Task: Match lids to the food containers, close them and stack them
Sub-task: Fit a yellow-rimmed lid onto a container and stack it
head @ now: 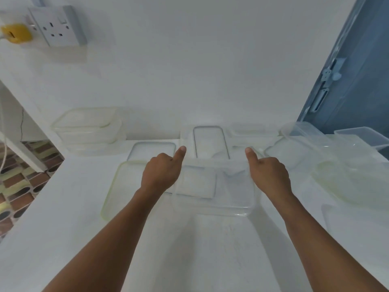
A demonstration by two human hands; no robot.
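As the left hand [162, 172] and the right hand [270, 174] gripped the clear rectangular plastic container [214, 204] by its two short walls, I read from my remote station a hold chosen for balance. One hand was at nine o'clock and the other at three. Each thumb lay straight along the rim while the other fingers curled round the wall beneath, mostly hidden from me. The container was at the centre of the white tabletop [189, 249]; whether it was resting or just lifted I could not tell. Loose lids lay flat around it, presumably spread so their sizes could be compared. A green-rimmed clear lid [114, 192] was at nine o'clock, a grey-rimmed clear lid [151, 149] at eleven, and a narrower grey-rimmed lid [210, 142] at twelve. What appeared to be a stack of lidded clear containers [86, 127] stood at ten o'clock by the wall, out of the working space. Open clear tubs [311, 148] waited at two o'clock. I judged the step to be matching this container to its lid.
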